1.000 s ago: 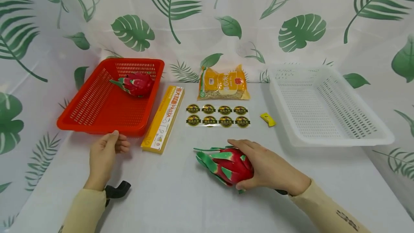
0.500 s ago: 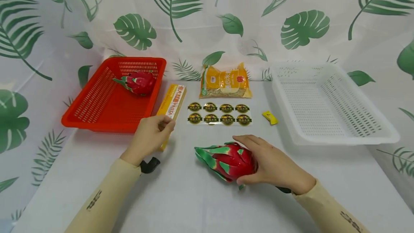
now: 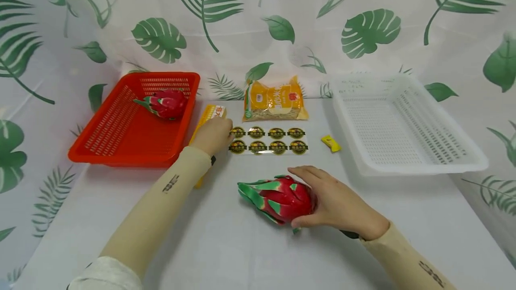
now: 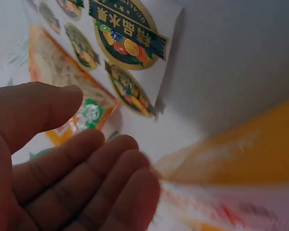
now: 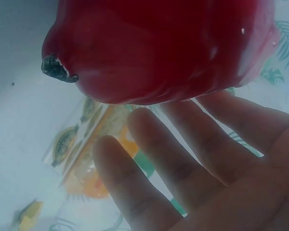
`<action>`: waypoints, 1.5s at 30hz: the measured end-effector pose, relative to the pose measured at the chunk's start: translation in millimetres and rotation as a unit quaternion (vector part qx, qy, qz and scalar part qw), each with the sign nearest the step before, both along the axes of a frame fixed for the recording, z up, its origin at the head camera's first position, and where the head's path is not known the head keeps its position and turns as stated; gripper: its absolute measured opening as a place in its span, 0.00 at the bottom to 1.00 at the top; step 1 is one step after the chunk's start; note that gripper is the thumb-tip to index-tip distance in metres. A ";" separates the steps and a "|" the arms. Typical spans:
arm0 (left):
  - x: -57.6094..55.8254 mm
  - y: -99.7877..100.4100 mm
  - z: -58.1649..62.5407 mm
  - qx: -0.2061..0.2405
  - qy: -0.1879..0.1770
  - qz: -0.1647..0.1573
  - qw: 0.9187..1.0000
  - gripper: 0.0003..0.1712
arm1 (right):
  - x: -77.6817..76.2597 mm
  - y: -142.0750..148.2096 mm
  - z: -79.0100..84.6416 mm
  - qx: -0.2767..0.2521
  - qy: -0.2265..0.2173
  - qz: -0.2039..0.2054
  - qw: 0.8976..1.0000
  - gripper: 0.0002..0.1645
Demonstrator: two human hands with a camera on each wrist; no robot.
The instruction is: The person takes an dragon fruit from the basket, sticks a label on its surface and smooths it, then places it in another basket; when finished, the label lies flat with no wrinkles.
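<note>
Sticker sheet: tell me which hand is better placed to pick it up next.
Left, most likely. In the head view the left hand is close by the sticker sheet, and its wrist view shows it holding nothing. The right hand is farther off, curved round the nearer dragon fruit.

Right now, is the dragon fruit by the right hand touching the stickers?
Apart: the head view shows white table between dragon fruit and sticker sheet.

Dragon fruit (image 3: 282, 198): red, green scales. Sticker sheet (image 3: 267, 141): black-and-gold labels, multicoloured fruit motif. Carton (image 3: 205, 115): yellow and white. Bag (image 3: 275, 101): orange. Candy wrapper (image 3: 331, 143): yellow. One basket (image 3: 141, 140): red. Second basket (image 3: 399, 135): white. Backdrop (image 3: 239, 35): white, green leaf print. Sleeves (image 3: 155, 218): beige, black print.
</note>
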State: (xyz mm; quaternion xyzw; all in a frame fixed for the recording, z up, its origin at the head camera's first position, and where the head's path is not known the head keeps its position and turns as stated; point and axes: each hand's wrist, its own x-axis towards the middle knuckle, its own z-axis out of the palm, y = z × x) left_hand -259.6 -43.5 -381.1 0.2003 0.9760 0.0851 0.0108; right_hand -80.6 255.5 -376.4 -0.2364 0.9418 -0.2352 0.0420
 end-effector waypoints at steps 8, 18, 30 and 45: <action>-21.0 6.9 -6.3 0.027 -0.095 0.076 0.992 0.19 | 0.9 -4.1 1.1 -0.011 -0.009 0.000 1.000 0.66; -23.0 8.2 4.1 -0.050 -0.119 0.049 0.990 0.28 | 4.3 -7.4 3.6 -0.011 -0.012 -0.007 1.000 0.67; -29.0 18.1 0.0 -0.049 -0.122 0.041 0.991 0.33 | 2.9 -3.9 2.5 -0.009 -0.007 -0.005 1.000 0.68; -48.2 17.6 -8.7 0.052 -0.252 0.065 0.964 0.19 | -48.7 -4.4 25.1 -0.047 -0.019 0.029 0.998 0.53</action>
